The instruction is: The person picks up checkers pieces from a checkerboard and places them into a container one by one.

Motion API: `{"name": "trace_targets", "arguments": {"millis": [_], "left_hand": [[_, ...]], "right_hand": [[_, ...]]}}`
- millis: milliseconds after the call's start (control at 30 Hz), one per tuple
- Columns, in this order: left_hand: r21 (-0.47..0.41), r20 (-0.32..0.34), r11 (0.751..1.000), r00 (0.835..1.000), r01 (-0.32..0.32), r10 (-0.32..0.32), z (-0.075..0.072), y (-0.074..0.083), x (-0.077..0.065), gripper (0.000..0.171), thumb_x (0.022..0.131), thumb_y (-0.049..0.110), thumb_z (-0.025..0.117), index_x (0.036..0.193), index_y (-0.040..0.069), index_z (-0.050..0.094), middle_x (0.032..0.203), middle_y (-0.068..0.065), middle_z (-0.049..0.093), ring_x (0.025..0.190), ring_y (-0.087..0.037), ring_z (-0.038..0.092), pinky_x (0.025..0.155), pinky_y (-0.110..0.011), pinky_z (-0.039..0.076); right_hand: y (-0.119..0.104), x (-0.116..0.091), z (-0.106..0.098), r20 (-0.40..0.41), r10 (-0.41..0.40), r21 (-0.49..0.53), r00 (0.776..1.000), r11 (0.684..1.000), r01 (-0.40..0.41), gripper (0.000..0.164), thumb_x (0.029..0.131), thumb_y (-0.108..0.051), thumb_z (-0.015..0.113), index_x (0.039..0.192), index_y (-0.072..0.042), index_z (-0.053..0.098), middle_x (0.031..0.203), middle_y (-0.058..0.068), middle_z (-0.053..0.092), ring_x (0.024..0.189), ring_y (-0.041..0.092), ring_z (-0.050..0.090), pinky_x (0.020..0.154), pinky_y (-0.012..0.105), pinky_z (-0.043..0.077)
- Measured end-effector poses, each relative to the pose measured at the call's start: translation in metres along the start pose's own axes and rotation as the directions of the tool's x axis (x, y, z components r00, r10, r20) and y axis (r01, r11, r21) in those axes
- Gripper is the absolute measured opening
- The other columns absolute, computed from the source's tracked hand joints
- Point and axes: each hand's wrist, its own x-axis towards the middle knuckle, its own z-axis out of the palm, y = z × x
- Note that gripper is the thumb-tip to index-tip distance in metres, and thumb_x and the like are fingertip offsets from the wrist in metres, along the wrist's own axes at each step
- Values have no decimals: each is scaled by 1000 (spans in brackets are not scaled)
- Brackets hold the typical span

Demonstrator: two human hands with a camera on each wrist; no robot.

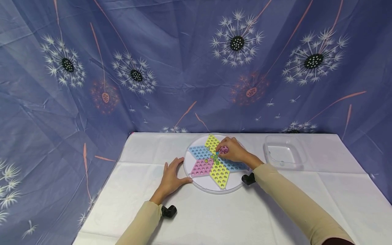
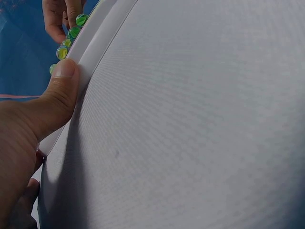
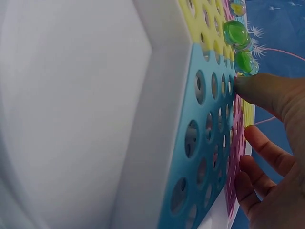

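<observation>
A round white Chinese checkers board (image 1: 200,185) lies on the table, its star-shaped hole grid coloured yellow, blue and pink. Several glass marbles (image 1: 212,157) with green and yellow swirls cluster at the star's middle. Over them, my right hand (image 1: 234,150) pinches a small bluish marble (image 1: 217,153) low at the holes, its thumb and index tips on either side. From the right wrist, the thumb tip meets the board beside green marbles (image 3: 236,32), and the other fingers curl over the pink section. My left hand (image 1: 170,177) spreads along the left rim, thumb (image 2: 64,88) against the edge.
A clear plastic container (image 1: 300,158) stands right of the board, near the table's back edge. White cloth (image 1: 214,217) covers the table. A blue dandelion-print curtain (image 1: 183,68) hangs behind and along the left side.
</observation>
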Motion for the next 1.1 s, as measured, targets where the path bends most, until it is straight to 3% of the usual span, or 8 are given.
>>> {"name": "trace_targets", "arguments": {"millis": [600,733,933,1100], "left_hand": [[-11,5,1000,1000,9,-9,0,0,1,95,72,34,94,149,2,48,153,-21,49,149,-41,34,125,-62,2],[-5,6,1000,1000,4,-4,0,2,0,95,73,34,94,150,1,48,153,-21,49,149,-41,34,125,-63,3],[0,26,999,999,38,-38,-2,3,0,97,73,35,94,151,3,47,155,-19,47,151,-38,32,127,-59,1],[-2,31,999,999,41,-41,-2,3,0,97,73,35,94,151,3,47,155,-18,48,151,-38,32,127,-58,0]], "right_hand": [[1,2,0,-1,4,-3,1000,1000,-4,14,89,-19,80,102,-20,78,121,12,62,116,37,50,103,60,41],[1,-1,-4,-3,-35,4,999,999,36,13,89,-17,80,101,-18,77,116,10,62,114,35,53,102,58,43],[1,-4,-15,-35,-113,61,993,992,115,14,88,-9,80,101,-12,76,106,11,64,97,30,60,88,47,53],[0,-10,-25,-72,-160,96,984,981,167,15,89,-3,78,104,-7,75,108,12,67,87,31,64,75,38,57]]}}
